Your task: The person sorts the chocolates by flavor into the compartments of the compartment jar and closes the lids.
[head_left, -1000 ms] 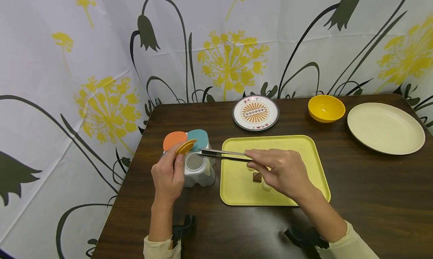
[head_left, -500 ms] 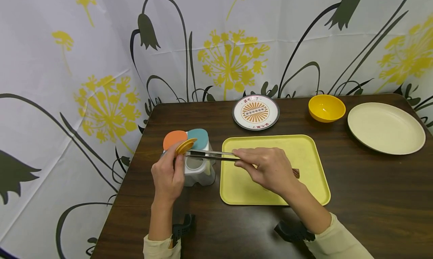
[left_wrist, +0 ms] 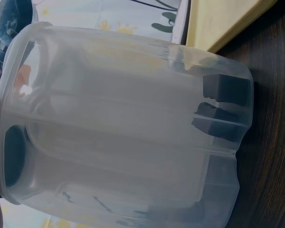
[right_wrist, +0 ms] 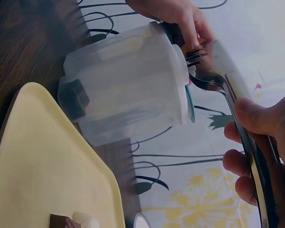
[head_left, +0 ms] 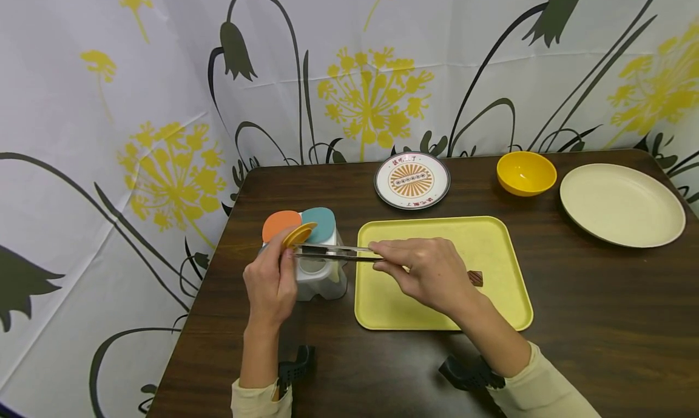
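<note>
My left hand (head_left: pixel 284 251) grips a translucent white container (head_left: pixel 321 276) and props its yellow lid (head_left: pixel 300 235) open with the thumb. Its orange lid (head_left: pixel 280 224) and teal lid (head_left: pixel 321 222) lie closed. My right hand (head_left: pixel 384 259) pinches metal tongs (head_left: pixel 334 252), whose tips sit over the open compartment; whether they hold anything is unclear. In the right wrist view the tongs (right_wrist: pixel 230 88) reach the container (right_wrist: pixel 128 80) rim beside the left hand's fingers (right_wrist: pixel 178 14). The left wrist view fills with the container (left_wrist: pixel 123 128), dark pieces (left_wrist: pixel 225 88) inside.
A yellow tray (head_left: pixel 491 236) lies right of the container with a brown piece (head_left: pixel 475 278) on it. Behind stand a patterned plate (head_left: pixel 412 180), a yellow bowl (head_left: pixel 526 173) and a cream plate (head_left: pixel 621 204). A flowered curtain surrounds the dark wooden table (head_left: pixel 601 321).
My right hand has slid left, carrying the tongs' tips from the container's right edge over its open compartment. The brown piece on the tray is now uncovered. The left hand stayed put.
</note>
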### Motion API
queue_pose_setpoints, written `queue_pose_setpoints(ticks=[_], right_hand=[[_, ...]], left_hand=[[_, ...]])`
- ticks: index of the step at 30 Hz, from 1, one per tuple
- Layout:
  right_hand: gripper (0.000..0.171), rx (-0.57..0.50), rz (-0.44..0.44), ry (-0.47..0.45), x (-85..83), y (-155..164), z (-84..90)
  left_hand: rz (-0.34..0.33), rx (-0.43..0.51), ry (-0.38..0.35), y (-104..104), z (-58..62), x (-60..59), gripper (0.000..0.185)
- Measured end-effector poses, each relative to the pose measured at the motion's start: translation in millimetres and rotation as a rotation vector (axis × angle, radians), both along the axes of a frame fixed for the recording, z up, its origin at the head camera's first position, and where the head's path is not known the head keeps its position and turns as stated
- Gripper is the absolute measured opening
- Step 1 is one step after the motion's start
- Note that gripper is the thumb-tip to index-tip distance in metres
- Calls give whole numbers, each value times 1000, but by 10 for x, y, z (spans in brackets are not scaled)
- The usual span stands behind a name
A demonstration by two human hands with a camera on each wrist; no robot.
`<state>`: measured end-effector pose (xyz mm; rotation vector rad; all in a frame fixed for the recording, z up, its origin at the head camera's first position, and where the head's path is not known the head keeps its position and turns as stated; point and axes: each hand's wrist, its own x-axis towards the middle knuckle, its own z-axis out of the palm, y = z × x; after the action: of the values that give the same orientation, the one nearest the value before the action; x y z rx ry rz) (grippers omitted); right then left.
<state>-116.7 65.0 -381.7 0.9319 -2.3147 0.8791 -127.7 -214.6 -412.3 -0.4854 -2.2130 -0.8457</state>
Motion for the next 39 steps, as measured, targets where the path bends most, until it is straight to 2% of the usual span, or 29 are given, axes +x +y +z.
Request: queue_pose_setpoints(ticks=[15, 25, 30, 34, 39], right_hand=[[40, 37, -14, -8, 17, 46, 6], [51, 47, -79, -45, 36, 354, 13], [53, 60, -168, -64, 27, 649, -69], [53, 99, -283, -158, 51, 899, -192], [50, 146, -386, -269, 85, 1149, -369]], left_hand=[[-4, 4, 9, -4, -4, -8, 30], [-11, 10, 16, 2, 3, -13, 30], [-10, 9, 12, -2, 11, -1, 30], [-11, 10, 6, 1, 19, 5, 30], [-15, 7, 11, 7, 21, -4, 30]])
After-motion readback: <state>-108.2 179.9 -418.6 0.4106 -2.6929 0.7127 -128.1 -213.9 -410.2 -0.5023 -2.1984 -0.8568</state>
